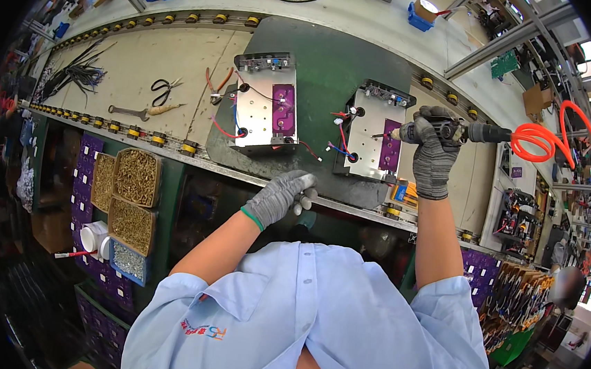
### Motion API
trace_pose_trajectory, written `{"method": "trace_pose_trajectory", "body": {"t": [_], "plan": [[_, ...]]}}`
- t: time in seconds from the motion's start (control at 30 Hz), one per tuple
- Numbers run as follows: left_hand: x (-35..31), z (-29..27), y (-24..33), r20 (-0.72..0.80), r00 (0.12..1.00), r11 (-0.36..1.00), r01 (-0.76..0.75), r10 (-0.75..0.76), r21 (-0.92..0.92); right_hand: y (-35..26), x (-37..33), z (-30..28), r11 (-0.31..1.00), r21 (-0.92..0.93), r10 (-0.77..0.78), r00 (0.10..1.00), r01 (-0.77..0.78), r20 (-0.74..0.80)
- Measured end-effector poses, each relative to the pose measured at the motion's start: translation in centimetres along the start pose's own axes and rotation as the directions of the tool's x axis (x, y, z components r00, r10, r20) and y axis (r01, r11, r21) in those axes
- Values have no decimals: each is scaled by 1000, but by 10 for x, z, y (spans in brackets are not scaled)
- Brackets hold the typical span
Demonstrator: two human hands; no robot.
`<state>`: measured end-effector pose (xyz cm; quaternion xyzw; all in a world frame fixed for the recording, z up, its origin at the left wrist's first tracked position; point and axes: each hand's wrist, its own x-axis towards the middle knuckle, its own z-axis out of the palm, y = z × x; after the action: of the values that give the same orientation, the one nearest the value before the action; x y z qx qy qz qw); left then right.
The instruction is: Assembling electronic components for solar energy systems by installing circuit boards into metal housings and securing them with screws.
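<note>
In my right hand [433, 164], gloved in grey, is an air screwdriver [454, 132] held level, its bit pointing left. The tip is over the purple circuit board [390, 150] on the right metal chassis [366, 143]; contact cannot be made out. My left hand [277, 198], also gloved, is curled at the bench's near edge, below the left chassis [256, 108]; anything inside its fingers is hidden. That chassis carries a purple board [283, 111] too. Red and blue wires come out of black-ringed holes on both chassis, which rest on a dark green board [326, 55].
Pliers [216, 87], scissors [165, 92], a wrench [128, 112] and a wooden-handled pointed tool [165, 109] lie to the left. Screw-filled boxes [136, 177] stand lower left. An orange coiled air hose [538, 142] runs off right. Roller rails [133, 131] edge the bench.
</note>
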<state>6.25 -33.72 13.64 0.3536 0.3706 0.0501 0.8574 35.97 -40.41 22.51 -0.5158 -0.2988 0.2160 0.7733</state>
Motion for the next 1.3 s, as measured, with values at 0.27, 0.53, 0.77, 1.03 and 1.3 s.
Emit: {"method": "trace_pose_trajectory", "body": {"t": [0.27, 0.53, 0.77, 1.03, 1.3], "plan": [[-5, 5, 6, 24, 1000, 906, -8, -3, 422, 4, 7, 21, 999, 25, 26, 988, -30, 150], [62, 63, 31, 56, 978, 466, -145, 200, 873, 0, 3, 26, 990, -133, 69, 991, -53, 113], [61, 68, 31, 42, 990, 501, -104, 134, 859, 1, 1, 22, 991, 11, 134, 985, -136, 113], [57, 74, 31, 22, 991, 528, -90, 132, 845, 9, 6, 31, 991, -133, 40, 991, -22, 130], [61, 57, 21, -9, 997, 727, -49, 76, 685, 28, 12, 33, 987, -155, 75, 981, -47, 180]]}}
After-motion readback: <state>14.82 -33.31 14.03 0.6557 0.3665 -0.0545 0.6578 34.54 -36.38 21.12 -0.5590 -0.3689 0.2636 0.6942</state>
